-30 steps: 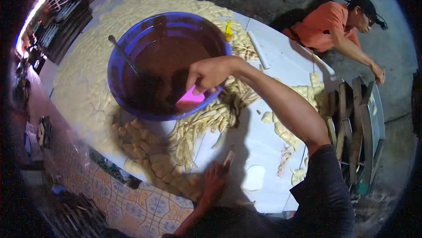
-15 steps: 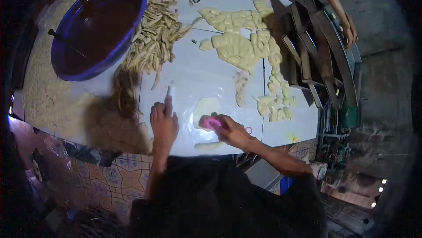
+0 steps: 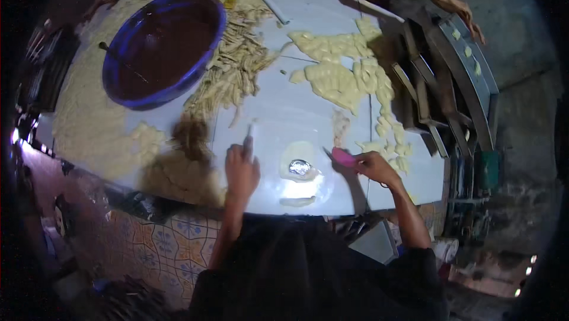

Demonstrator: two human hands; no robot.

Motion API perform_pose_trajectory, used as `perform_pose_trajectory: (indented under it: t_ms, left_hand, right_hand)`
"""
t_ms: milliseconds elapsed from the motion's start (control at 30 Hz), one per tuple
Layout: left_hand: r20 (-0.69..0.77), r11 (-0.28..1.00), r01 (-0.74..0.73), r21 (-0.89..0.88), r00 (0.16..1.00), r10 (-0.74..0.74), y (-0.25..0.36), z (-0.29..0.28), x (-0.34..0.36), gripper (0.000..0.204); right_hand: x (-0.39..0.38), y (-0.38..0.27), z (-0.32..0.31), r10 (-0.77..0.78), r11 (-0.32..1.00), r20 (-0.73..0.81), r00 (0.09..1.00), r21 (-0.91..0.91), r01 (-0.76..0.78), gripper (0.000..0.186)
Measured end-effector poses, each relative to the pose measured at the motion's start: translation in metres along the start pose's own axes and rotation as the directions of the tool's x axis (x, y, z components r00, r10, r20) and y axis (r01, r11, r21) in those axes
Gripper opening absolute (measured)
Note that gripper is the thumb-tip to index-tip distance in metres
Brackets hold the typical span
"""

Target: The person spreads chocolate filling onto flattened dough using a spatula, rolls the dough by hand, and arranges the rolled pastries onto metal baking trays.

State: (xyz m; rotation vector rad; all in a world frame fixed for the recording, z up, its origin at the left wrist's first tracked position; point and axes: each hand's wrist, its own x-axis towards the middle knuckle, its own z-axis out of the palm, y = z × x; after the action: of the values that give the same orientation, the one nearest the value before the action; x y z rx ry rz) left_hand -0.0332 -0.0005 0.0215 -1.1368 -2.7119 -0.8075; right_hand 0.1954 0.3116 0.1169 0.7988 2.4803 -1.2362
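My left hand is closed around a short white rod, whose end sticks out beyond the fingers over the white tabletop. Right of it lies a flat, thin piece of dough. A dark, glossy patch of paste sits on this dough. A narrow dough strip lies at the near table edge. Off to the right, my right hand grips a small pink plastic scoop-like tool, held apart from the dough; its exact kind is unclear.
A big blue basin of dark brown liquid stands at left, with a heap of dough strips beside it. Pale dough pieces cover the far right. Metal trays lean there, near another person's hand. A white tube lies far back.
My right hand has moved right with the pink tool, away from the dough, uncovering the dark patch. The other person's hand has shifted upward in view. The whole view has swung slightly.
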Motion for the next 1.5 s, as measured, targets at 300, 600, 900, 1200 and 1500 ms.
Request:
perform_pose_trajectory:
  t_ms: [300,600,900,1200,1500]
  left_hand:
    - [0.010,0.985,0.003,0.173,1.000,-0.005,0.019,-0.008,-0.028,0.061]
    - [0.003,0.964,0.253,0.081,0.967,-0.254,0.012,-0.018,-0.029,0.064]
    - [-0.224,0.992,0.031,-0.121,0.973,-0.058,0.023,-0.029,-0.008,0.053]
    - [0.077,0.937,-0.224,-0.270,0.965,0.253,0.056,0.020,0.028,0.030]
    - [0.066,0.936,-0.206,-0.284,0.970,0.234,0.056,0.040,0.015,0.011]
  right_hand:
    - [0.156,-0.161,0.110,-0.743,0.653,-0.027,0.669,-0.252,0.714,0.037]
    - [0.234,-0.161,0.141,-0.779,0.509,0.138,0.611,-0.429,0.746,0.028]
    - [0.155,-0.098,0.086,-0.693,0.706,0.006,0.721,-0.193,0.681,0.019]
    - [0.073,-0.034,0.100,-0.533,0.845,-0.312,0.786,-0.148,0.514,0.025]
    - [0.064,-0.030,0.129,-0.664,0.746,-0.338,0.667,-0.242,0.620,0.014]
